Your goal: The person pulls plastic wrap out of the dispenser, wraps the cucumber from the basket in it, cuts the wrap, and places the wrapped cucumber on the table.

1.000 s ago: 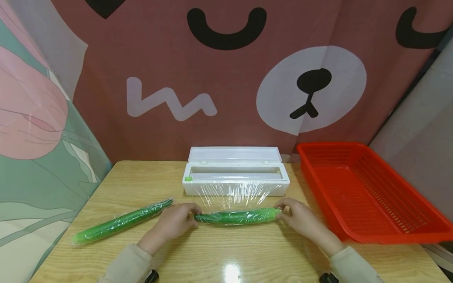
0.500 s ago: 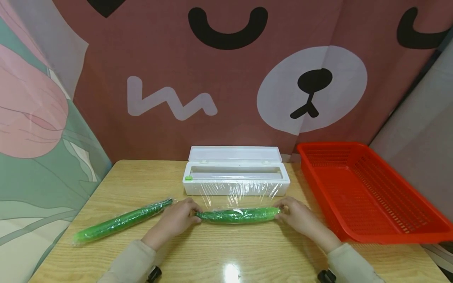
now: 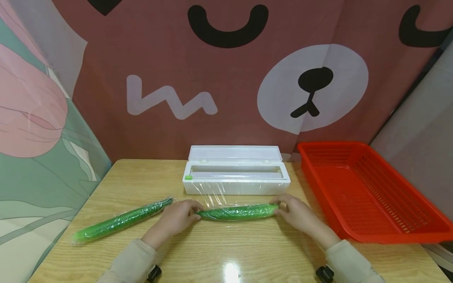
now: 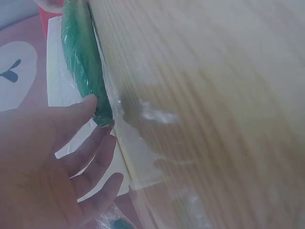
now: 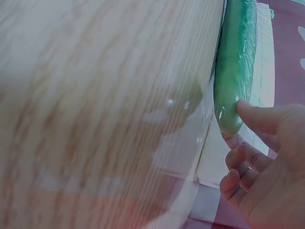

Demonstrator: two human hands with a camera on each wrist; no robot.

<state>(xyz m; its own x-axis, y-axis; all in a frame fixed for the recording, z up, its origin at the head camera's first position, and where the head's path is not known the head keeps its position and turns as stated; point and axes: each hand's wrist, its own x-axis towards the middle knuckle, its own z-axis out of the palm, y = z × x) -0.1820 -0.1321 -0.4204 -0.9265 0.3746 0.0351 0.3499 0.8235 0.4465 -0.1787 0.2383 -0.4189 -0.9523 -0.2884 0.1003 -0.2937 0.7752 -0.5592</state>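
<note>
A green cucumber (image 3: 237,212) in clear cling film lies crosswise in front of the white cling film dispenser (image 3: 236,188), whose lid stands up. A clear sheet of cling film (image 3: 214,199) runs from the dispenser to the cucumber. My left hand (image 3: 178,217) pinches the dark left end with thumb and index finger; in the left wrist view the thumb overlaps that tip (image 4: 102,114). At the paler right end, my right hand (image 3: 295,214) holds the cucumber between thumb and fingers, its other fingers curled loosely below in the right wrist view.
A second film-wrapped cucumber (image 3: 122,222) lies slanted on the left of the wooden table (image 3: 212,255). At the right stands a red plastic basket (image 3: 375,200) with slotted sides. A printed cloth (image 3: 170,133) hangs behind the table.
Both hands have edged away from the body with the cucumber, bringing it a little closer to the dispenser. The cucumber has turned slightly, and the film between them looks shorter.
</note>
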